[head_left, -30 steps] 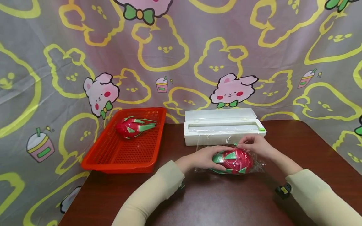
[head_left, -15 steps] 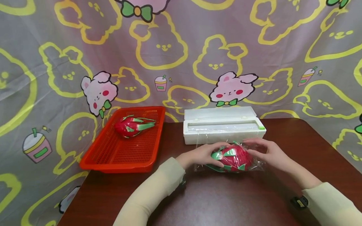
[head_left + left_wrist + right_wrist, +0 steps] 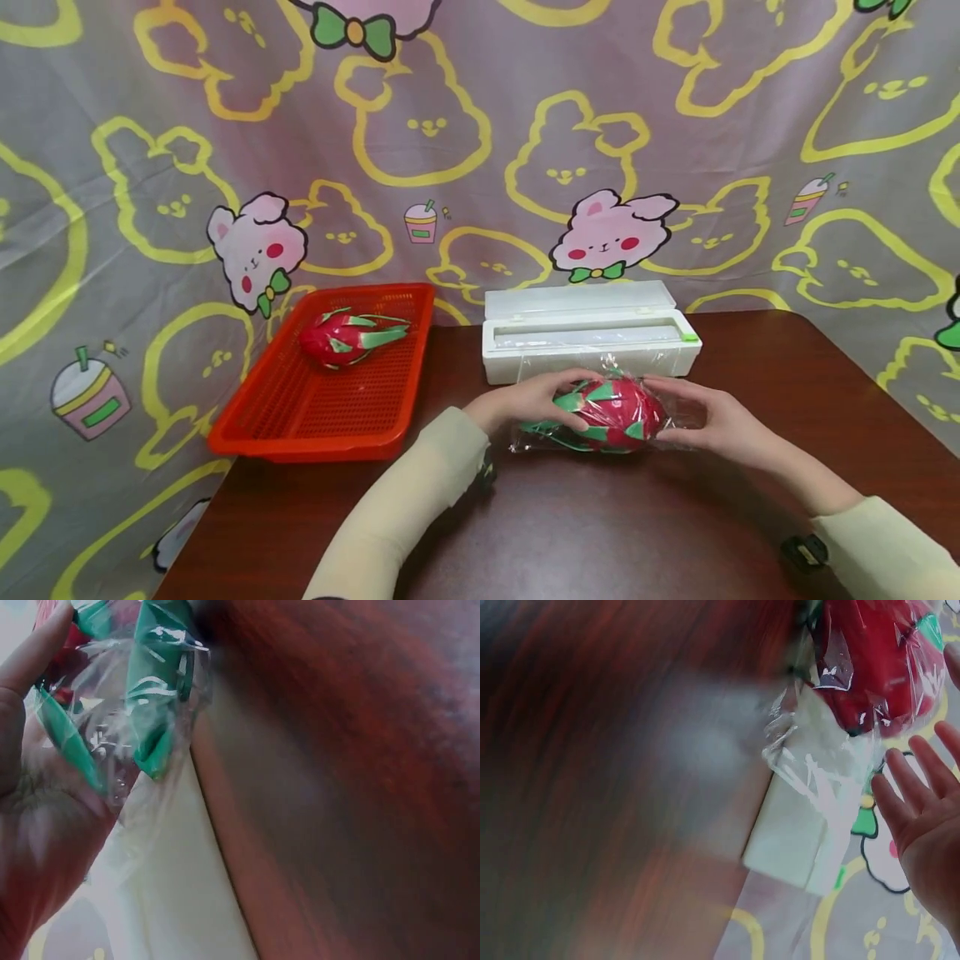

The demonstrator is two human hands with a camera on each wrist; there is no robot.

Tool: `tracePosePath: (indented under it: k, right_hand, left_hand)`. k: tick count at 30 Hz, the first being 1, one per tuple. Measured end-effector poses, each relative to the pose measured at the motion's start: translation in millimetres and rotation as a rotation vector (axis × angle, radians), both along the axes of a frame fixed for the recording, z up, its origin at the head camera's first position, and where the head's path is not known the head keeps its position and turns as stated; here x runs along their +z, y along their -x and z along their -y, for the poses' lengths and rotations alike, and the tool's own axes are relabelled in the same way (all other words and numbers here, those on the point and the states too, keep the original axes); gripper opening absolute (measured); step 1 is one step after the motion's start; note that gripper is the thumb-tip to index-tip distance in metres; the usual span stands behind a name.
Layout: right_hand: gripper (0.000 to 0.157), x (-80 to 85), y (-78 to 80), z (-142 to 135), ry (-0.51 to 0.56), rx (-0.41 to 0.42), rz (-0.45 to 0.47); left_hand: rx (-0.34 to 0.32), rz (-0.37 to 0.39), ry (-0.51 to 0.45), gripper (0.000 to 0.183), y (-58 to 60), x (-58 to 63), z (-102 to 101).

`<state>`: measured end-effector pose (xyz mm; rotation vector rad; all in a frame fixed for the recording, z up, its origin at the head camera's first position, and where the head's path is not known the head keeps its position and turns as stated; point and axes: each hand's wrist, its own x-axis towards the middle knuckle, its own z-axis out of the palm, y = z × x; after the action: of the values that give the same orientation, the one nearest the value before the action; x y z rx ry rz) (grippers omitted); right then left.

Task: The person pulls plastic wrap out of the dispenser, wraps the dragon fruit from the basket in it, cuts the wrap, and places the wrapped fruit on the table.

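A red dragon fruit (image 3: 624, 407) with green leaf tips lies on the table, covered in clear plastic wrap (image 3: 810, 769). My left hand (image 3: 534, 400) grips its leafy left end, thumb in front and fingers over the top. In the left wrist view, green leaves (image 3: 157, 675) press against the crinkled film beside the palm. My right hand (image 3: 727, 423) is at the fruit's right end, thumb and fingers spread around the loose film. Its fingers (image 3: 909, 776) look straight in the right wrist view, with the film's loose edge hanging beside them.
Behind the fruit stands a white wrap dispenser (image 3: 585, 363), lid raised, a roll inside and a green cutter at its right end. An orange-red basket (image 3: 315, 446) at the left holds a second dragon fruit (image 3: 341, 340). A patterned curtain (image 3: 465, 100) closes off the back.
My right hand has left the top of the fruit, where its fingertips were pinched together, and moved to the right end with fingers spread. The left hand keeps its grip; the fruit has shifted slightly left.
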<state>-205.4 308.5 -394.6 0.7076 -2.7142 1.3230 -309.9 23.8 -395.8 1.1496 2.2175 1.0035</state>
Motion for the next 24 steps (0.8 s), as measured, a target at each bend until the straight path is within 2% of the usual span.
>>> tracePosePath:
  k: [5, 12, 17, 24]
  right_hand:
    - [0.084, -4.3, 6.8, 10, -0.031, 0.034, -0.039]
    - [0.086, -3.3, 13.5, 20, -0.082, 0.02, -0.097]
    - [0.086, 1.3, 18.8, 20, -0.114, 0.018, -0.1]
    - [0.084, 3.1, 21.5, 22, -0.13, 0.008, -0.09]
  left_hand:
    - [-0.021, 0.053, -0.012, 0.067, 3.5, 1.3, 0]
    - [-0.004, 0.102, -0.029, 0.066, 5.7, -1.7, 2]
    - [0.005, 0.085, -0.027, 0.067, 6.1, -2.6, 6]
    - [0.001, 0.007, -0.061, 0.07, 6.3, -1.7, 13]
